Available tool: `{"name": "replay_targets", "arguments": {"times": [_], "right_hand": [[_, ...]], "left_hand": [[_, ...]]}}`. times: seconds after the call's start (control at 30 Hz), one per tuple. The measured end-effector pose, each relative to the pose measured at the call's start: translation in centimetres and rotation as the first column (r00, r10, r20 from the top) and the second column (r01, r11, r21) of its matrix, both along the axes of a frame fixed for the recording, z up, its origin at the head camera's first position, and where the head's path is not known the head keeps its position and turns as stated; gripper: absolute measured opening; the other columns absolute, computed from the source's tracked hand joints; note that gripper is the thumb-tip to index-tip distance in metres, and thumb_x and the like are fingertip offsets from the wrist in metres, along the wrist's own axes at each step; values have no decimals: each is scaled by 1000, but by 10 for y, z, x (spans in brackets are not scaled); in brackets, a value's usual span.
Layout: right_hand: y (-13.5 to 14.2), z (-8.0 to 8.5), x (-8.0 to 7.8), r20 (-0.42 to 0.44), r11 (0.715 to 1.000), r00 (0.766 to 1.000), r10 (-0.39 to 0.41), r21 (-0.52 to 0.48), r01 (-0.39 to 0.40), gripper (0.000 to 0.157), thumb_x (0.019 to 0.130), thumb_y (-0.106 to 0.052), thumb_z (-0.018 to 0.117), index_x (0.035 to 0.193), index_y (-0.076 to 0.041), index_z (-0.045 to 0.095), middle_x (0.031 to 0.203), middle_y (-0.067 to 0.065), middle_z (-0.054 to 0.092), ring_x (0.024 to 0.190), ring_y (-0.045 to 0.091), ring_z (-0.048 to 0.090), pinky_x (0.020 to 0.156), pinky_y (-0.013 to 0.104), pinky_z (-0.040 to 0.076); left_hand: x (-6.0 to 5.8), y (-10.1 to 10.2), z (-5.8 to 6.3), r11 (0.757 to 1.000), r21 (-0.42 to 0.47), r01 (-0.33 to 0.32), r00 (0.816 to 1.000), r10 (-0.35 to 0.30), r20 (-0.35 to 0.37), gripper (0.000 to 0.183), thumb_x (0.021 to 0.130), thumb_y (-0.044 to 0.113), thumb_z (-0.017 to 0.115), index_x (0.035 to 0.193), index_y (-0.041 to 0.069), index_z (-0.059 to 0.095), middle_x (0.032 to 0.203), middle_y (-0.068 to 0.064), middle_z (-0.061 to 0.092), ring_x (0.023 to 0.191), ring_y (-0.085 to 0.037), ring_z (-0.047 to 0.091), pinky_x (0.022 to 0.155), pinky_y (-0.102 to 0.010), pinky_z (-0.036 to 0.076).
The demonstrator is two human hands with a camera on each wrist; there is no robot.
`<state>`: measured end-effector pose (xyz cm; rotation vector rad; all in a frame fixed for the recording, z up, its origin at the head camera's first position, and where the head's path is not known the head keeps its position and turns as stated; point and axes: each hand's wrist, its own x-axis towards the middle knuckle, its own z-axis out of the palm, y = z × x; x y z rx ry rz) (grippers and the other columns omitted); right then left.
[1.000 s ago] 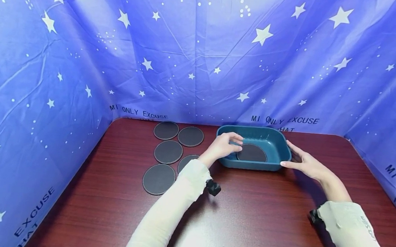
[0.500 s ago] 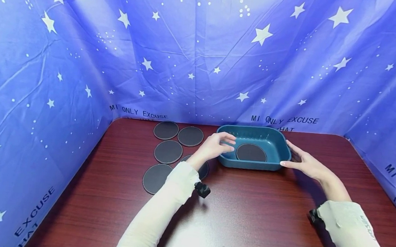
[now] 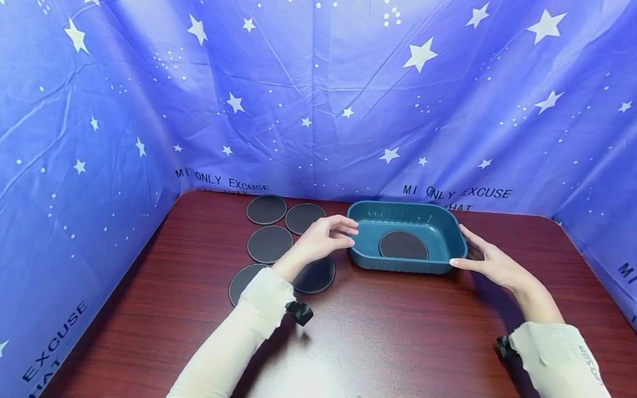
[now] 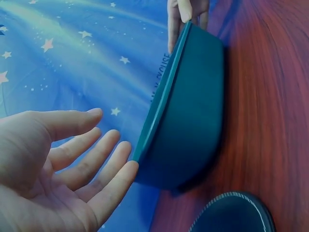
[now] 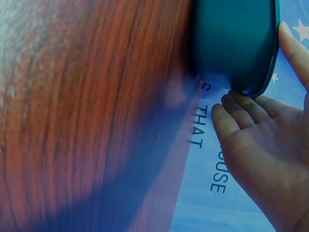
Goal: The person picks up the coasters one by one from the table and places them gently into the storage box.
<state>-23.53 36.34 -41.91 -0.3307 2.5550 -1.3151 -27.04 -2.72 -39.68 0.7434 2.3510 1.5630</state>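
A green tub [image 3: 403, 266] stands by the desk's [image 3: 408, 346] far edge, a coaster [image 3: 403, 245] inside. The left hand [image 3: 319, 238], grip spread, is near its left end; the right hand [image 3: 491, 265], grip also spread, touches its right.

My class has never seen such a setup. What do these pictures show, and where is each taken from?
There is no machine: a person works with a bare left hand and right hand. The wide picture is taken from the person's head, the two close ones from the left and right wrists. On the reddish-brown, wood-grained table stands a teal, rounded rectangular, plastic-looking container. One thin, black, round disc lies inside it; five similar discs lie on the table to its left. The left hand holds nothing and is beside the container's left end. The right hand rests against its right end, thumb at the rim.
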Motion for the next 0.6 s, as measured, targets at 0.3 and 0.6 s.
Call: {"name": "replay_targets", "arguments": {"times": [0.3, 0.6], "right_hand": [[1, -2, 0, -7, 1000, 1000, 6, -10, -6, 94, 95, -19, 67, 160, -6, 1, 164, 28, 8, 147, 53, 15, 89, -6, 31], [0, -1, 0, -9, 1000, 1000, -6, 19, 6, 94, 95, -21, 67, 160, -7, 1, 164, 29, 11, 147, 53, 19, 87, -6, 31]], "left_hand": [[6, -28, -10, 999, -17, -32, 999, 32, -9, 38, 91, 4, 67, 129, -1, 61, 124, -24, 68, 111, -32, 69, 92, -31, 59], [10, -63, -14, 998, -25, -52, 999, 52, -7, 40, 92, 6, 67, 130, -2, 59, 127, -27, 65, 117, -40, 65, 97, -37, 57]]}}
